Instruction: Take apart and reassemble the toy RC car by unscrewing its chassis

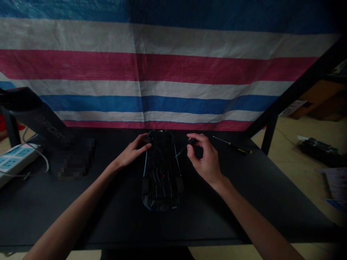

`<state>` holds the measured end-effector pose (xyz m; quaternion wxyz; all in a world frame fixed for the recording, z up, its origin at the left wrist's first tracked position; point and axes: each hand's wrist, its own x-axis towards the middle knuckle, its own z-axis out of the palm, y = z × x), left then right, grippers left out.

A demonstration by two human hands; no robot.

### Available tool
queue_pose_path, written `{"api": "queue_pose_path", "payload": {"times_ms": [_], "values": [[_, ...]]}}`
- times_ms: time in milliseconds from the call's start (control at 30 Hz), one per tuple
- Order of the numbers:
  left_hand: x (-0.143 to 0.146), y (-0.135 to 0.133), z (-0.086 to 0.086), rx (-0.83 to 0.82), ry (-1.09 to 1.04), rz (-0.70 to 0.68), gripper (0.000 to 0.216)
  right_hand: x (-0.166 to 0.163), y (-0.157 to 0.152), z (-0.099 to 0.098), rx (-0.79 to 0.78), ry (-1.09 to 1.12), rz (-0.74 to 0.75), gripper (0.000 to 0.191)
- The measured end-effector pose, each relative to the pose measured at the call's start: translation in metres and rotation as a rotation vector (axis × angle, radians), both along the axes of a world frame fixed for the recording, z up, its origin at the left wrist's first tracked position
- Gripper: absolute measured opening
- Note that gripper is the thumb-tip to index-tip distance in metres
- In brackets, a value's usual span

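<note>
Toy car lies belly-up on the black table, between two hands. The left hand touches its left edge near the far end — I can't tell if it squeezes — and the right hand pinches a dark screwdriver, its thin tip by the car's right edge. Farther right lies a yellow-and-black screwdriver.

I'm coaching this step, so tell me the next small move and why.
I'd probably bring the screwdriver inward over the toy car's underside. The right hand already holds it with its tip by the car's edge, the car lies upside down, and the left hand is at the opposite edge, well placed to steady it.
</note>
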<state>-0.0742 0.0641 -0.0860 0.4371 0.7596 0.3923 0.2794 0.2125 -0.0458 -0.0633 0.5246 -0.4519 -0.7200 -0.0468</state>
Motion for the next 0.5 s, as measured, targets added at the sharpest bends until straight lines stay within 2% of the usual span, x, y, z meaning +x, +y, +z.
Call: {"api": "queue_pose_path", "payload": {"times_ms": [200, 367, 433, 500], "values": [[-0.0014, 0.0005, -0.0007, 0.01, 0.024, 0.01, 0.067, -0.0028, -0.0021, 0.0019, -0.027, 0.007, 0.058, 0.029], [-0.0011, 0.0015, -0.0022, 0.008, 0.008, -0.008, 0.067, -0.004, -0.0018, 0.001, -0.023, 0.057, -0.012, 0.022], [-0.0009, 0.0024, -0.003, 0.066, 0.033, 0.038, 0.063, -0.0039, -0.001, 0.0016, -0.025, 0.061, -0.005, 0.021], [-0.0024, 0.0043, -0.0032, 0.224, 0.108, 0.189, 0.06, -0.0042, -0.0007, 0.0031, -0.031, 0.06, 0.019, 0.02]]}}
